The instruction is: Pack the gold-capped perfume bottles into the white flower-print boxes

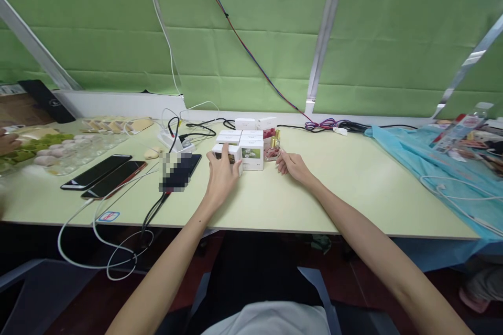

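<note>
Several small white boxes with pictures on their fronts stand close together at the middle of the table. My left hand grips the front left white box (237, 155), thumb and fingers around its sides. Touching it on the right is a white box with a green picture (252, 155). Right of the boxes are a small glass bottle with a gold top (275, 141) and a red patterned box (268, 136) behind it. My right hand (293, 166) is beside the bottle with its fingers curled; what they hold, if anything, is hidden. My left hand (223, 170) is left of it.
Two phones (113, 178) and a dark phone (183, 171) lie left, with cables and a white power strip (176, 144). Egg-like items in trays (58, 152) and another person's hand (8, 142) are far left. Blue plastic sheeting (424, 159) and a bottle (463, 128) are right.
</note>
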`<state>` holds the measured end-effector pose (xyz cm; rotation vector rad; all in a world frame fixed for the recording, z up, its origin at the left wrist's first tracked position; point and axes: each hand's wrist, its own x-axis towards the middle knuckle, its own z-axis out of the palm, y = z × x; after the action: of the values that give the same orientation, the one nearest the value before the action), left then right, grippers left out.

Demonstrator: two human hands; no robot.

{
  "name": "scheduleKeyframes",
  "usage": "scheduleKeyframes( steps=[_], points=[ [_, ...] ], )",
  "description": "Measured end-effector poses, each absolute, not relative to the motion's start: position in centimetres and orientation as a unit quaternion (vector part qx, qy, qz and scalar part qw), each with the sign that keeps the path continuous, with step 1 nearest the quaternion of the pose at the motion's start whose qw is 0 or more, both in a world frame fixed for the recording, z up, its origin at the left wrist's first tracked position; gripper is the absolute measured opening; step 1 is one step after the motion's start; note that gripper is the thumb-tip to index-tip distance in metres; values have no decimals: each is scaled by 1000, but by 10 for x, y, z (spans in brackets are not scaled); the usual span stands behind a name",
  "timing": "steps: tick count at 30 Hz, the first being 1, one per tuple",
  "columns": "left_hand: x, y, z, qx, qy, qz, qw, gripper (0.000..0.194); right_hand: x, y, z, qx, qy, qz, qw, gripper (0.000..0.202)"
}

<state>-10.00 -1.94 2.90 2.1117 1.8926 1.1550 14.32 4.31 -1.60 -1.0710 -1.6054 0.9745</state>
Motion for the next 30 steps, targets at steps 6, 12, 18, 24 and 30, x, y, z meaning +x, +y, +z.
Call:
scheduleKeyframes(
  steps=[6,12,18,24,30],
  points=[
    [-98,-14,26,687,624,370,29,63,145,47,-18,-441,-653,398,471,77],
    [-99,-11,28,677,644,354,41,62,147,47,-17,-448,-648,394,474,75],
    [-103,-9,29,671,654,348,35,64,147,48,-17,-447,-651,394,470,75],
    [-105,-6,27,663,674,322,-31,60,146,48,-18,-446,-650,398,470,75],
    [-103,-3,25,655,681,321,-59,57,146,47,-17,-450,-653,396,462,74]
  ],
)
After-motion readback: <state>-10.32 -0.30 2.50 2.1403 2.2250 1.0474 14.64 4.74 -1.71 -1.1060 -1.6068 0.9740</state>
